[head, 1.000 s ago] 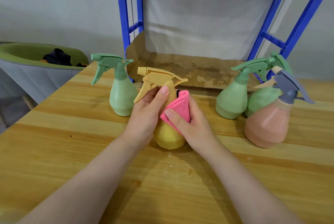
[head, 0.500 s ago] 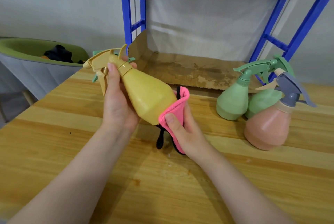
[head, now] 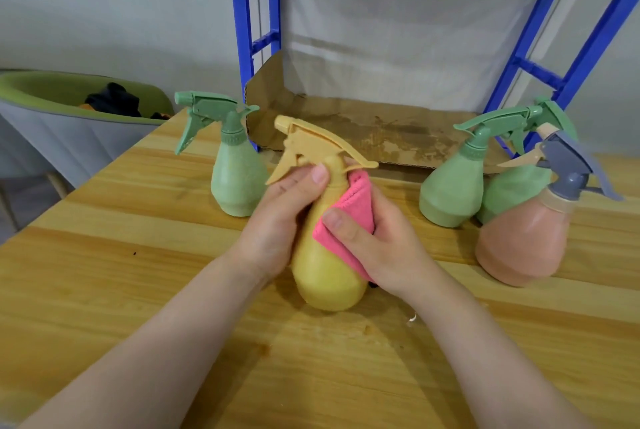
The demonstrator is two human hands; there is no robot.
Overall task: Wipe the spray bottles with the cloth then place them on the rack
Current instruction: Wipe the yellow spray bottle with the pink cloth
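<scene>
Wooden table point(head: 104, 290) with pale and honey stripes was what I had under me, a few small crumbs and specks on it. Closest in, both forearms came up from the bottom edge. The left hand point(head: 277, 220) was wrapped around the neck and shoulder of the yellow spray bottle point(head: 325, 276), which stood upright near the table's middle, matte, pear-shaped, trigger head pointing left. The right hand point(head: 377, 241) pinched a folded pink cloth point(head: 346, 217) flat against the bottle's right side, thumb on top.

Behind on the left stood a green bottle point(head: 235, 182). On the right, two more green ones point(head: 453, 193) huddled together with a peach bottle point(head: 519, 241), grey trigger, in front of them. Further back sat the blue rack point(head: 242, 30), stained cardboard point(head: 381, 130) on its bottom shelf. A green-rimmed bin point(head: 52, 89) was off left.
</scene>
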